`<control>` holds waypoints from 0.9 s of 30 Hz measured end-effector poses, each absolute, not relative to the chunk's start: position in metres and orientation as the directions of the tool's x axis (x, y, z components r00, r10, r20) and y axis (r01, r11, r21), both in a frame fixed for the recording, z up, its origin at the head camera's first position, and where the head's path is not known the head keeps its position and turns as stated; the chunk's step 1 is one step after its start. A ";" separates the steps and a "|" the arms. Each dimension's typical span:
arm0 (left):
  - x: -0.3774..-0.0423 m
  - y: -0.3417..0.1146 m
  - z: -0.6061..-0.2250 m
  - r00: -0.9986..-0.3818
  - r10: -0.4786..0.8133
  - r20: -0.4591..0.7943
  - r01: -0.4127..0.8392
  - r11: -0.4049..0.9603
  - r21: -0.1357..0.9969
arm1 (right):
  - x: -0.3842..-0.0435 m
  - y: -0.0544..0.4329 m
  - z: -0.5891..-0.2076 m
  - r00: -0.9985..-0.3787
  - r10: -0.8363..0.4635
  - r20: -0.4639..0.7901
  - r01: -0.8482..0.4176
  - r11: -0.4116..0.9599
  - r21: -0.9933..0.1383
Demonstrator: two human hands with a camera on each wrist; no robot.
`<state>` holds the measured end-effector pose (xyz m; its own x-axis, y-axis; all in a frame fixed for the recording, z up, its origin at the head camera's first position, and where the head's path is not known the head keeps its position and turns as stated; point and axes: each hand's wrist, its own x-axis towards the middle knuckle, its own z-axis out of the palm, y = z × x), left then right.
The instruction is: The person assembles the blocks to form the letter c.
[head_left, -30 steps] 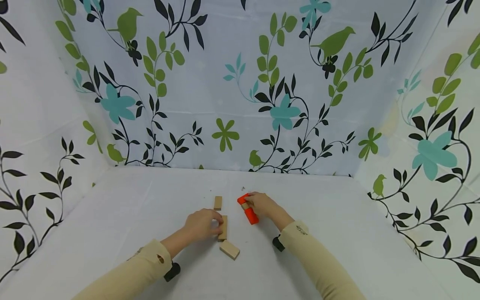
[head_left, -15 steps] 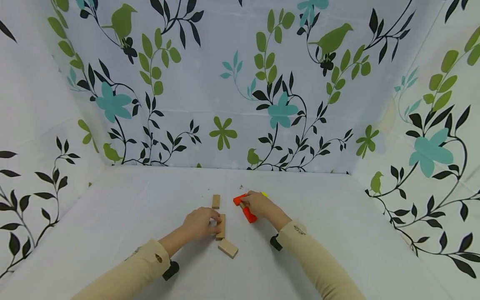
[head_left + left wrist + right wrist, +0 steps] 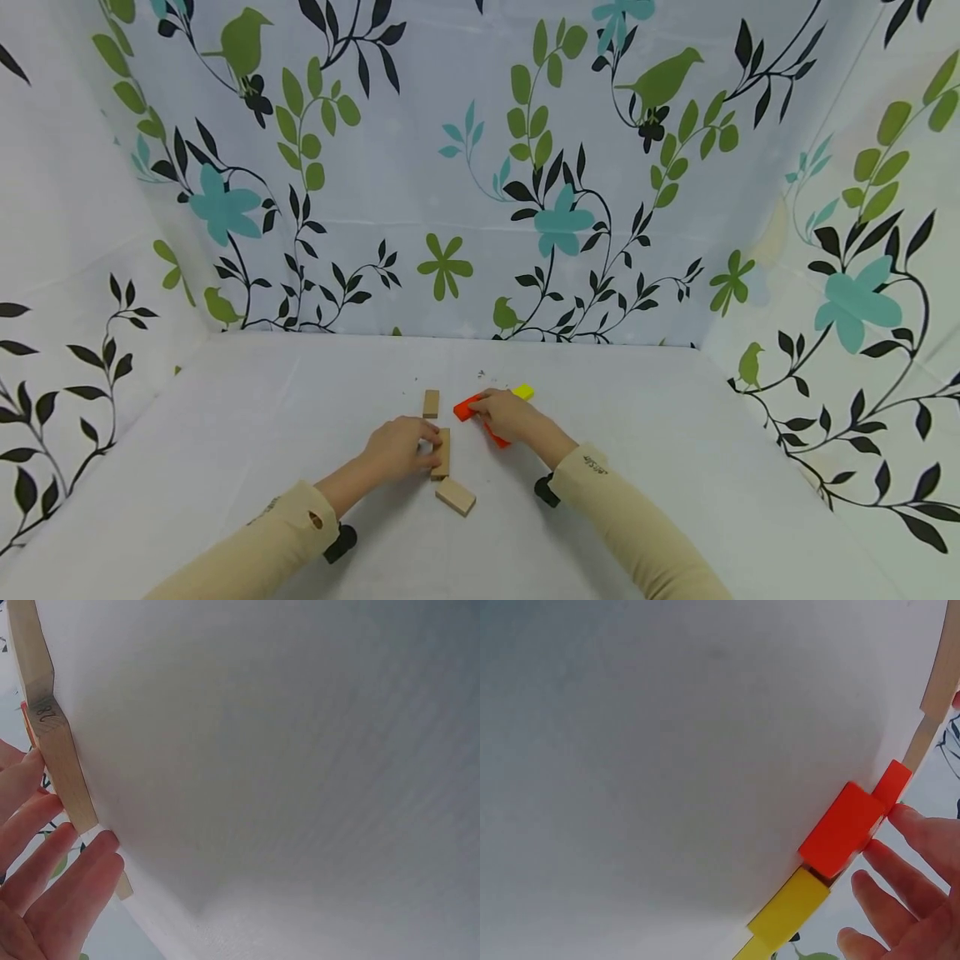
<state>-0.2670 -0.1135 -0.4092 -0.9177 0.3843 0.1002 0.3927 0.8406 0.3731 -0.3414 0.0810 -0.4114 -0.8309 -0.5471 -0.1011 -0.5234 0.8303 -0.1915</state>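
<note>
Just edged the far red rectangular block (image 3: 462, 409) leftward on the white table (image 3: 270, 425) with the right hand (image 3: 508, 415), fingers spread, touching it; uncovered more of the yellow rectangular block (image 3: 524, 391); apparently gathering red towards the small pale wooden block (image 3: 431, 403); rests left hand (image 3: 399, 447), fingers apart, against the long pale wooden block (image 3: 444, 452).

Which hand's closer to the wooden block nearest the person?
Left. The left hand is just beyond and left of that wooden block, at the middle wooden block. The right hand is farther off, beyond and right, at a red block.
</note>
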 end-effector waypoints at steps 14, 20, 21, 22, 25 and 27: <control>-0.269 -0.113 -0.409 -0.912 0.398 0.098 0.407 0.848 0.340 | -0.334 0.072 -0.411 -0.777 -0.626 -0.074 -0.601 0.771 -0.212; -0.268 -0.112 -0.409 -0.918 0.388 0.088 0.393 0.853 0.342 | -0.334 0.070 -0.412 -0.766 -0.639 -0.069 -0.616 0.760 -0.206; -0.268 -0.112 -0.409 -0.919 0.386 0.085 0.390 0.854 0.344 | -0.334 0.070 -0.412 -0.763 -0.643 -0.069 -0.619 0.758 -0.207; -0.268 -0.112 -0.409 -0.920 0.384 0.084 0.388 0.854 0.347 | -0.335 0.069 -0.412 -0.761 -0.644 -0.072 -0.621 0.757 -0.205; -0.268 -0.112 -0.409 -0.919 0.385 0.085 0.390 0.853 0.346 | -0.334 0.068 -0.412 -0.755 -0.651 -0.074 -0.631 0.753 -0.189; -0.268 -0.113 -0.410 -0.915 0.393 0.093 0.400 0.850 0.341 | -0.334 0.068 -0.411 -0.755 -0.652 -0.076 -0.633 0.754 -0.176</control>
